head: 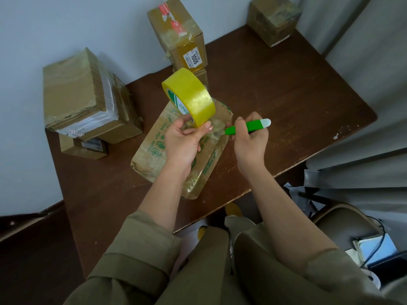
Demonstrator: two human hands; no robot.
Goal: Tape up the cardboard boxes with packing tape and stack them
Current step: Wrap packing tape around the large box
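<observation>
Fingers of the left hand (182, 137) gripped the yellow tape roll (189, 96) and the right hand (250, 139) clamped a green cutter (246, 127) above the mid-bench box (176, 150), apparently mid-taping, while taped boxes sat stacked at far left (83, 95)

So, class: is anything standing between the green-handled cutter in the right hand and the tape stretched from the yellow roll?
Nothing visible does. The right hand holds the green cutter with its tip at the tape pulled from the yellow roll, which the left hand holds above the box.
</observation>
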